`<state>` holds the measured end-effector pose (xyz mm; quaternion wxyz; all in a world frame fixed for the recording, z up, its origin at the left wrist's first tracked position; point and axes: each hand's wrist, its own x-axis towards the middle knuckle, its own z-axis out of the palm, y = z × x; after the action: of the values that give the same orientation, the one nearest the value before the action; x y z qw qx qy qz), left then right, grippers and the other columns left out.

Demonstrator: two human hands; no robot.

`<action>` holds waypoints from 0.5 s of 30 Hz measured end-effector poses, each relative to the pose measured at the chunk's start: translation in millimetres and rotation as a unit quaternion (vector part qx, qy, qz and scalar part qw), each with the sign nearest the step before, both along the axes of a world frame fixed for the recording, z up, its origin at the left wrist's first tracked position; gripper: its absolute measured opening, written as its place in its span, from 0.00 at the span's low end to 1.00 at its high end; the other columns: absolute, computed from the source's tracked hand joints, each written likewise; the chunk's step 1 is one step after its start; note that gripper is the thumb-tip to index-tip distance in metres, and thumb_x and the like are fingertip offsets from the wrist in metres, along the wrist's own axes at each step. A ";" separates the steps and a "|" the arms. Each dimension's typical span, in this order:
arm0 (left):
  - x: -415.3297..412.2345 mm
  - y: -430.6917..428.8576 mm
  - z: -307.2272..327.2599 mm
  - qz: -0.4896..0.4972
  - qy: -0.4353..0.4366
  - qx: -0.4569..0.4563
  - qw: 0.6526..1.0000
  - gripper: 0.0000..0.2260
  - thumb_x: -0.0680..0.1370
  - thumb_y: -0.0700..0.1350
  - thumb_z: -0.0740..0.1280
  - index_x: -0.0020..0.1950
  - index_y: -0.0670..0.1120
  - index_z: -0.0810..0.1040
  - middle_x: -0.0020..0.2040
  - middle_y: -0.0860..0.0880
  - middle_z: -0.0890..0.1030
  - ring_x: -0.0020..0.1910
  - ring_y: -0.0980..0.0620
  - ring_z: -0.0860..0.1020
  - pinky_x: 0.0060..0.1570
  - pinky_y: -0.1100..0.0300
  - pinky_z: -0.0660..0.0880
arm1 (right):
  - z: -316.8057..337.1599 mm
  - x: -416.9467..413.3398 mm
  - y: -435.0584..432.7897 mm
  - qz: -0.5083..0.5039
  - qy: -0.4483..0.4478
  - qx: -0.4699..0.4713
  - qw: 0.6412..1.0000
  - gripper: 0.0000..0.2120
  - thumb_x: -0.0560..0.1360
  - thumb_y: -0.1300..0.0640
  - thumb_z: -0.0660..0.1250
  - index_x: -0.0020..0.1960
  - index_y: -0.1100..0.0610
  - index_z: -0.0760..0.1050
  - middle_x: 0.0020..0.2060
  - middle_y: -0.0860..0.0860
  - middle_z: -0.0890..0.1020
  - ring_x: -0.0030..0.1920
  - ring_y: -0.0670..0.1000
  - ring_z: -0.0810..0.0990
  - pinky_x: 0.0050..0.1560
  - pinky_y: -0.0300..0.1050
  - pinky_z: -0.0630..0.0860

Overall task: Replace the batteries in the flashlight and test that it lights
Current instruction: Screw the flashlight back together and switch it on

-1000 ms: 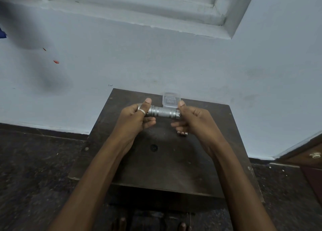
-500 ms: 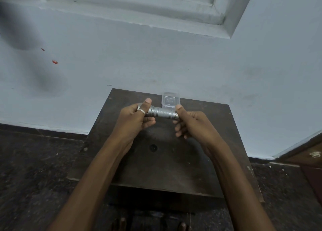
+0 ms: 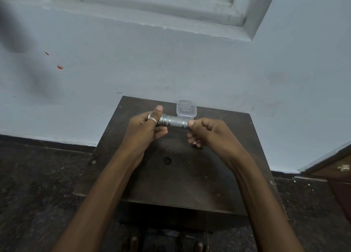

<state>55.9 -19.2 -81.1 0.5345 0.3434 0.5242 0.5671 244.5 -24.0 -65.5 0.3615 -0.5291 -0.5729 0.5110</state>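
A silver metal flashlight (image 3: 173, 121) lies level in the air above the far half of a dark wooden table (image 3: 174, 177). My left hand (image 3: 145, 127) grips its left end, thumb up over the head, a ring on the thumb. My right hand (image 3: 208, 132) pinches its right end, the tail, between thumb and curled fingers. The tail end itself is hidden by my fingers. No loose batteries show.
A small clear plastic container (image 3: 185, 109) stands on the table just behind the flashlight. The table has a round hole (image 3: 167, 160) near its middle. A pale blue wall rises behind it. Dark stone floor lies around, and a wooden door edge (image 3: 340, 168) is at the right.
My right hand has turned at the flashlight's tail, its fingers curling in and out again. The left hand and the flashlight stay in place.
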 end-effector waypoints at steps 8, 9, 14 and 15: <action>-2.2 0.5 -1.8 -0.005 0.006 0.006 1.000 0.14 0.80 0.53 0.67 0.47 0.43 0.82 0.39 0.47 0.81 0.33 0.58 0.80 0.38 0.64 0.80 | 1.1 -4.9 -1.5 -0.027 0.011 -0.023 0.999 0.18 0.81 0.46 0.64 0.49 0.61 0.80 0.37 0.56 0.83 0.36 0.49 0.82 0.32 0.37 0.77; -3.3 0.9 -2.3 -0.002 0.006 0.004 1.000 0.14 0.80 0.53 0.67 0.48 0.42 0.83 0.40 0.47 0.81 0.33 0.58 0.80 0.39 0.63 0.80 | 1.4 -4.1 -0.9 -0.029 0.025 -0.008 0.999 0.14 0.79 0.51 0.68 0.53 0.62 0.80 0.40 0.56 0.84 0.38 0.48 0.83 0.34 0.37 0.78; -4.3 1.5 -3.6 0.005 0.007 -0.003 1.000 0.15 0.80 0.53 0.67 0.49 0.41 0.83 0.41 0.45 0.81 0.34 0.57 0.80 0.41 0.62 0.81 | 2.3 1.5 3.0 -0.031 0.047 0.043 0.998 0.16 0.70 0.70 0.75 0.57 0.63 0.81 0.44 0.56 0.86 0.42 0.45 0.84 0.45 0.34 0.80; -3.9 1.4 -3.7 0.004 0.007 -0.004 1.000 0.15 0.80 0.53 0.67 0.49 0.41 0.83 0.41 0.45 0.81 0.34 0.57 0.80 0.41 0.62 0.81 | 1.5 1.7 3.4 -0.031 0.040 0.045 0.998 0.15 0.71 0.70 0.74 0.56 0.62 0.81 0.44 0.55 0.86 0.42 0.45 0.84 0.45 0.34 0.79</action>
<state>52.0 -17.8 -84.8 0.5299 0.3434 0.5312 0.5649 246.2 -20.6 -64.0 0.4229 -0.5089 -0.5636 0.4945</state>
